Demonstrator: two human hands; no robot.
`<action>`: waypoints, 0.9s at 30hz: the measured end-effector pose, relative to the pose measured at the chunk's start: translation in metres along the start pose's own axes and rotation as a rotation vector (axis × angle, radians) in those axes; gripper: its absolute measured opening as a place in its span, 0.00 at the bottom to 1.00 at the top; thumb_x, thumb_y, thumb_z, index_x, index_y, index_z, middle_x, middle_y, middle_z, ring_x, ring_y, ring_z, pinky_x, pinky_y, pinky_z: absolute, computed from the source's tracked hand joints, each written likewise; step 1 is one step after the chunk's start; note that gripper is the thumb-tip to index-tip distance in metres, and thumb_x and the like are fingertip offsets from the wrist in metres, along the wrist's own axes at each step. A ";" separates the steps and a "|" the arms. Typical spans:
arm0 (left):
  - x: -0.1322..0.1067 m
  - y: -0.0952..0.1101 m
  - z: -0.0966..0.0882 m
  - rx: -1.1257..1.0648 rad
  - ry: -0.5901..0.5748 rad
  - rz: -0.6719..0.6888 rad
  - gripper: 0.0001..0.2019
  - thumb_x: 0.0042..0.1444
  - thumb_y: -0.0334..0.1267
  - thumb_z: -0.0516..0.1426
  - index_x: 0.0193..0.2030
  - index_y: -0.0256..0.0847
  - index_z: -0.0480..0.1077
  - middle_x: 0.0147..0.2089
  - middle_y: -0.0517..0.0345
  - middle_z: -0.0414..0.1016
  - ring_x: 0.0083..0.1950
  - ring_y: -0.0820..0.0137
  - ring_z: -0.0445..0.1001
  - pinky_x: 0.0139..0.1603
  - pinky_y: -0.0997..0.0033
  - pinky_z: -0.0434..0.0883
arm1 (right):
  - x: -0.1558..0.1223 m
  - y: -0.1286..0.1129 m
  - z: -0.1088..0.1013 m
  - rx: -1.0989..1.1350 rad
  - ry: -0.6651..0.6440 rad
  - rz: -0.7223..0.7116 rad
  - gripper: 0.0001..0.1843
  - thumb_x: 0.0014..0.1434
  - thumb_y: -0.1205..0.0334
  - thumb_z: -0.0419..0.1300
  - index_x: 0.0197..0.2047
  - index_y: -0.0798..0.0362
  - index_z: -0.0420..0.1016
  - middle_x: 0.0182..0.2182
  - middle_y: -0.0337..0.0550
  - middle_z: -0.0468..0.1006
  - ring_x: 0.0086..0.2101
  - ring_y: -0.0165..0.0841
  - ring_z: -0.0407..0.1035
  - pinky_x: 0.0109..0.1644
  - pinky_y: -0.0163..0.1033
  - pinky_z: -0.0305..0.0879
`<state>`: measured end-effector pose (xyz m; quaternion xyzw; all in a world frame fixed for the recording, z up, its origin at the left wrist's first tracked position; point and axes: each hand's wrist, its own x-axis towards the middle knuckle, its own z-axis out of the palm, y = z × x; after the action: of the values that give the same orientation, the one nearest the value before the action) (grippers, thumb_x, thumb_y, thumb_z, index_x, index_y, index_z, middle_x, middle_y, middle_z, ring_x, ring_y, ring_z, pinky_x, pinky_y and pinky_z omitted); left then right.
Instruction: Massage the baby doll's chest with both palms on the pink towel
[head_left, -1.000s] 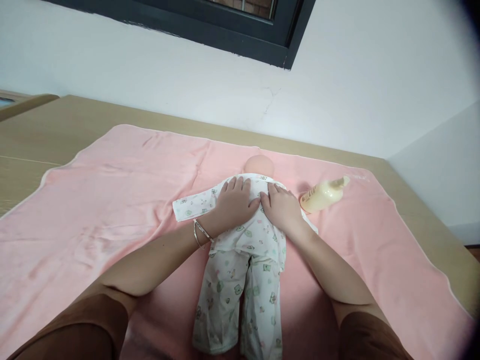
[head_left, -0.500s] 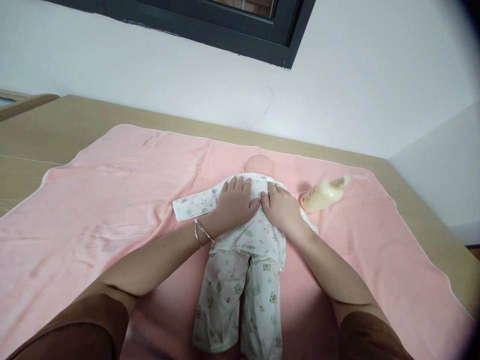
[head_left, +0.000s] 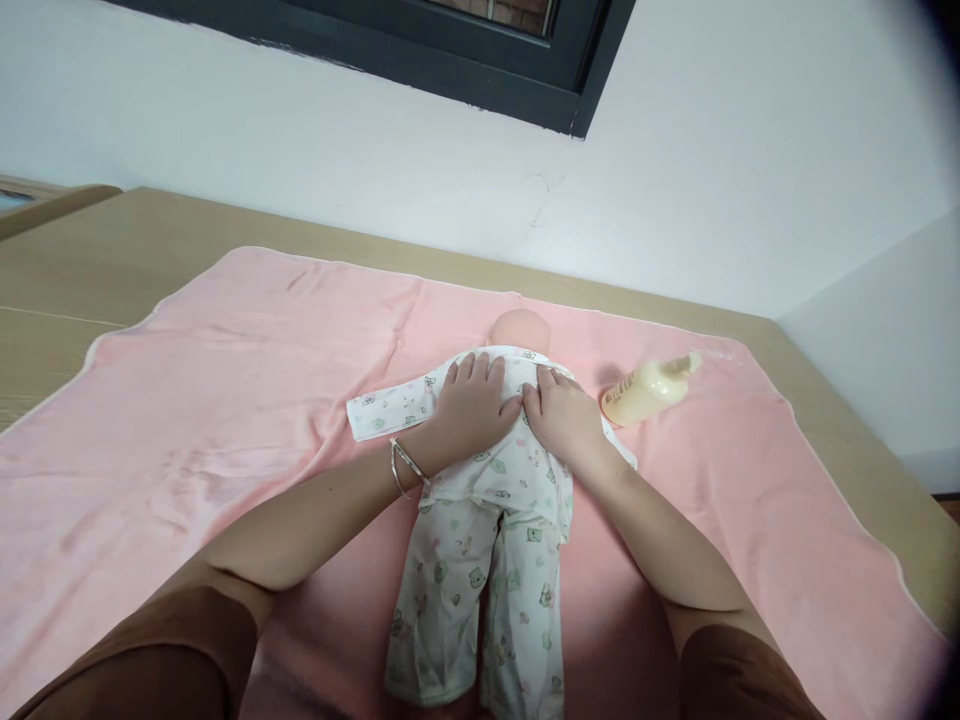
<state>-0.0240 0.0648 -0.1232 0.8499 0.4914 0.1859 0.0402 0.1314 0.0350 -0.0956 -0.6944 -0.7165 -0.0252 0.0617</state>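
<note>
A baby doll [head_left: 520, 328] lies stretched out on a pink cloth [head_left: 300, 330], its bald head toward the wall. It wears a white printed top [head_left: 499, 478] and matching trousers [head_left: 442, 600]. My left hand [head_left: 474, 402] rests flat on the left side of the doll's upper body, fingers extended. On the right side, my right hand [head_left: 562, 418] lies flat too, its thumb close to my left thumb. Neither hand grips anything. One sleeve [head_left: 390, 410] spreads out to the left; the other is mostly hidden behind my right hand and wrist.
A pale yellow pump bottle [head_left: 649, 390] stands on the cloth, just right of my right hand. Beneath the cloth is a wooden table [head_left: 187, 218], which meets a white wall [head_left: 420, 170] at the back. A dark window frame [head_left: 480, 75] is set in that wall.
</note>
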 end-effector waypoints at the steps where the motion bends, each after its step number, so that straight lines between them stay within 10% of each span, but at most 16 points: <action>1: 0.000 0.000 0.000 -0.002 -0.001 0.000 0.30 0.67 0.46 0.49 0.69 0.25 0.60 0.68 0.29 0.65 0.70 0.44 0.62 0.71 0.40 0.59 | 0.000 0.000 0.000 0.000 0.002 -0.001 0.18 0.74 0.56 0.43 0.53 0.55 0.69 0.50 0.54 0.79 0.50 0.46 0.72 0.49 0.44 0.64; 18: -0.010 0.010 -0.026 0.035 -0.033 0.160 0.26 0.65 0.39 0.50 0.68 0.31 0.65 0.68 0.36 0.68 0.70 0.48 0.66 0.69 0.46 0.65 | -0.019 -0.004 -0.007 -0.078 -0.128 -0.194 0.32 0.72 0.60 0.41 0.74 0.69 0.53 0.71 0.70 0.57 0.70 0.54 0.52 0.68 0.60 0.57; 27: 0.005 -0.007 -0.017 -0.021 -0.062 0.037 0.27 0.69 0.50 0.48 0.67 0.35 0.65 0.69 0.40 0.68 0.70 0.50 0.65 0.68 0.47 0.67 | -0.007 0.001 -0.011 -0.038 -0.116 -0.098 0.30 0.73 0.57 0.41 0.72 0.61 0.58 0.66 0.62 0.68 0.65 0.49 0.63 0.65 0.52 0.63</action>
<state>-0.0339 0.0710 -0.1075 0.8637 0.4724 0.1651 0.0608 0.1333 0.0270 -0.0854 -0.6598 -0.7514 -0.0016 0.0054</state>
